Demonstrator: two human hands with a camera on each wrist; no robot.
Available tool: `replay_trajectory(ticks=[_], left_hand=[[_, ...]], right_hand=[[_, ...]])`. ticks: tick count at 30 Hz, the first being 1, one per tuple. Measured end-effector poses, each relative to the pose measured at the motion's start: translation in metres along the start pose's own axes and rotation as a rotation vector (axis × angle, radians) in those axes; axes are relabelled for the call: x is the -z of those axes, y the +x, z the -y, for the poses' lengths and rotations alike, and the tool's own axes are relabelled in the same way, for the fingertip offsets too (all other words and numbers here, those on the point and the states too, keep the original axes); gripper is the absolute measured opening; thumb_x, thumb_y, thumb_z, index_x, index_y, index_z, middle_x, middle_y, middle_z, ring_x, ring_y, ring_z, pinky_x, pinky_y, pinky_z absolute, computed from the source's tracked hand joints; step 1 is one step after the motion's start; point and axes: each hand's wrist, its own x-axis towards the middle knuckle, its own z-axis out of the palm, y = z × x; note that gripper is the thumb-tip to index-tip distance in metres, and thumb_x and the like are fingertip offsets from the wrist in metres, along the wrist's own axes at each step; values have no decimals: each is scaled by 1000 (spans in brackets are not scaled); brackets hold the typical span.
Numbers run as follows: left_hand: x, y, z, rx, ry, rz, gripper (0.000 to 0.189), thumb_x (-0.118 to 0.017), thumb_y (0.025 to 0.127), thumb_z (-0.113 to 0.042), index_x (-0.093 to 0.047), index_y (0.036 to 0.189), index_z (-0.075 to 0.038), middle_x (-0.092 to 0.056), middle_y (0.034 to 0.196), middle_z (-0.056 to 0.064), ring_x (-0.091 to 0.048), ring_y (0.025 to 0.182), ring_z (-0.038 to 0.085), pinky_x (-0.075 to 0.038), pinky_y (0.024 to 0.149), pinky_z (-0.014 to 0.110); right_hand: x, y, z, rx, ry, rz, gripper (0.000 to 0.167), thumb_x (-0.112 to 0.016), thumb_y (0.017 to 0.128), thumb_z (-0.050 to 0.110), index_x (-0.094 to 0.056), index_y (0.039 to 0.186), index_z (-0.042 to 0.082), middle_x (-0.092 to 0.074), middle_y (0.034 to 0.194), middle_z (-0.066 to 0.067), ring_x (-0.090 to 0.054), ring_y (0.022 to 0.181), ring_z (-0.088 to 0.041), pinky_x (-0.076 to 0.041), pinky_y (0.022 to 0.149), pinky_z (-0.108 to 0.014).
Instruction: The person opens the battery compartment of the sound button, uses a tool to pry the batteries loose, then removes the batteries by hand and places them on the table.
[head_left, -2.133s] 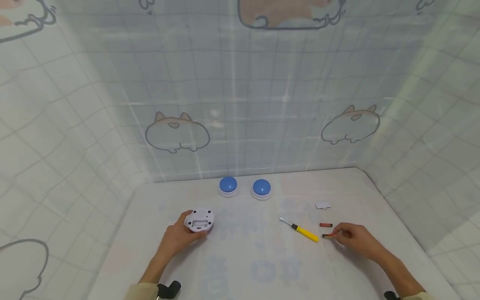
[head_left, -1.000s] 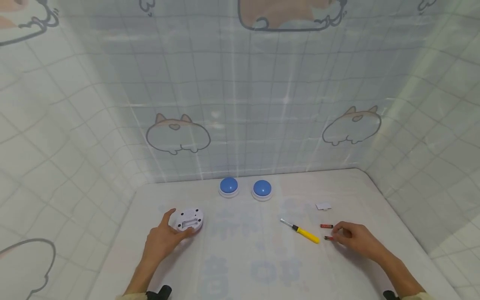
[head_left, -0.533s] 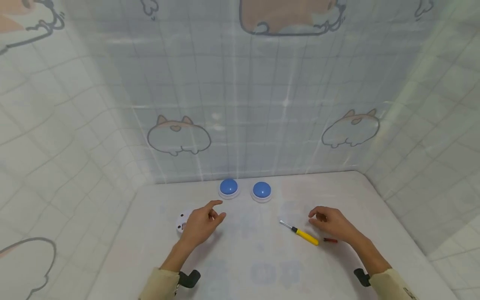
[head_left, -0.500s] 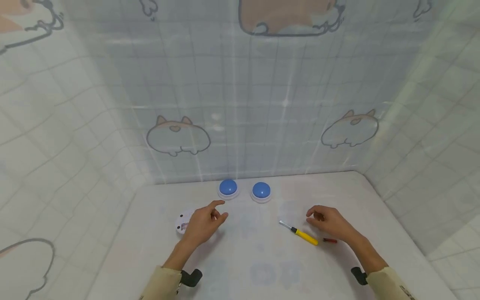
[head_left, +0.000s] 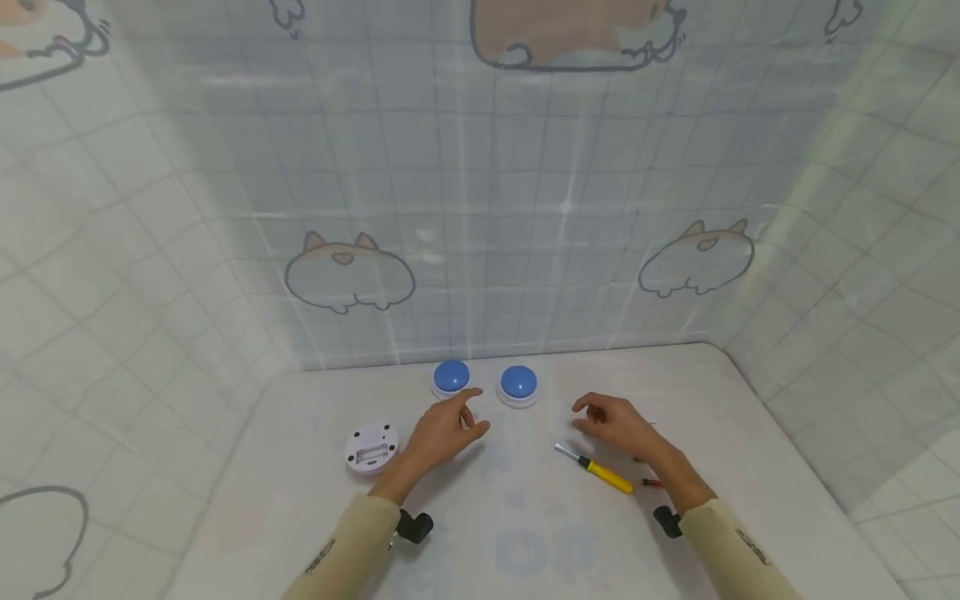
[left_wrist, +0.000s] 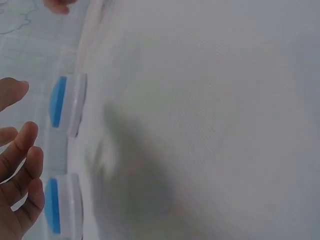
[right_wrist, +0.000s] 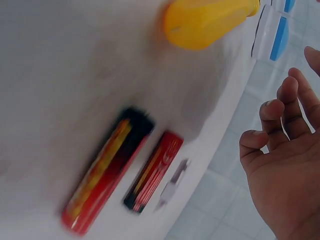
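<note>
Hovering over the tabletop [head_left: 480, 500], both hands are clear of any load! Take the yellow screwdriver [head_left: 609, 477] as our marker. Beyond it and to its left sit two blue-domed units, the left button [head_left: 452, 377] and the right button [head_left: 519, 383], standing dome up. Well to its left lies the upturned unit [head_left: 372, 448], battery slot facing up and, as far as I can see, unfilled. Just right of the handle, a near battery [right_wrist: 107, 172] and a far battery [right_wrist: 154, 172] lie side by side, and past them a small white piece [right_wrist: 175, 181].

What step is this? I'd call it a reach towards the domed pair, with slot and batteries laid out ready. The next move, I judge, calls for lowering a hand and closing on a white base, careful not to press the dome.

Now the grip! Left hand [head_left: 444, 430], left of the marker: thumb and forefinger spread wide, the others loosely bent, nothing held; forefinger overlaps the left button's edge, contact impossible to call. Right hand [head_left: 621, 425], just beyond the handle: fingers softly curled, a modest gap to the thumb, nothing pinched.
</note>
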Motion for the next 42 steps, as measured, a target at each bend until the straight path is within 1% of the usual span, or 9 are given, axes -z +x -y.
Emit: replay_trajectory(ticks=[6,11,17,22,26,29,34,39,42], left_hand=[[-14,20,0,2,21,48,69,-73,90,-44,-47,148,-20,-62,82,-12,-52,61,6,-44,60,28],[-24,34,2,11,48,74,72,-73,90,-44,-43,151,-18,-63,83,-10,-53,64,6,-44,60,29],[-30,45,5,10,68,79,73,-75,89,-39,-44,150,-14,-62,74,-10,-54,63,6,-45,58,29],[-38,55,5,-3,99,106,72,-73,91,-39,-42,151,-15,-62,75,-7,-55,64,8,-46,61,29],[-45,63,4,27,116,123,73,-72,91,-39,-40,152,-16,-62,76,-5,-56,66,11,-46,62,31],[-48,68,4,33,127,123,73,-71,91,-38,-39,153,-15,-63,75,-3,-57,65,12,-47,60,32],[-48,74,2,49,136,142,73,-71,93,-36,-38,153,-12,-64,72,1,-58,62,15,-52,65,37],[-47,78,-1,77,132,161,73,-73,92,-36,-40,153,-12,-69,83,9,-58,65,19,-55,75,44],[-47,80,-2,83,131,165,73,-74,91,-35,-41,152,-12,-70,87,12,-59,66,20,-55,74,45]], right_hand=[[-7,21,3,22,3,20,37,-73,93,34,-66,123,15,-55,81,1,-52,74,-15,-43,63,-27],[-14,39,3,47,-26,25,45,-75,91,35,-63,129,15,-57,83,2,-51,74,-15,-43,65,-28],[-23,59,4,-10,-44,51,59,-78,88,38,-56,139,18,-59,89,2,-54,76,-17,-47,67,-31],[-28,72,3,-46,-54,64,70,-80,86,39,-50,146,19,-59,93,0,-55,79,-18,-48,68,-31],[-31,81,4,-49,-44,71,77,-82,84,39,-47,149,18,-59,93,-1,-55,83,-18,-48,69,-32],[-33,86,7,-50,-57,74,80,-83,83,39,-46,150,19,-60,93,0,-55,85,-18,-48,71,-33],[-37,92,14,-31,-126,92,80,-83,83,38,-45,151,19,-62,105,1,-56,93,-18,-51,83,-37],[-41,97,18,-18,-174,93,80,-82,84,36,-44,151,15,-64,122,-3,-59,104,-19,-50,95,-44],[-43,100,19,-26,-192,88,79,-82,84,37,-45,150,15,-64,127,-4,-60,109,-20,-49,97,-45]])
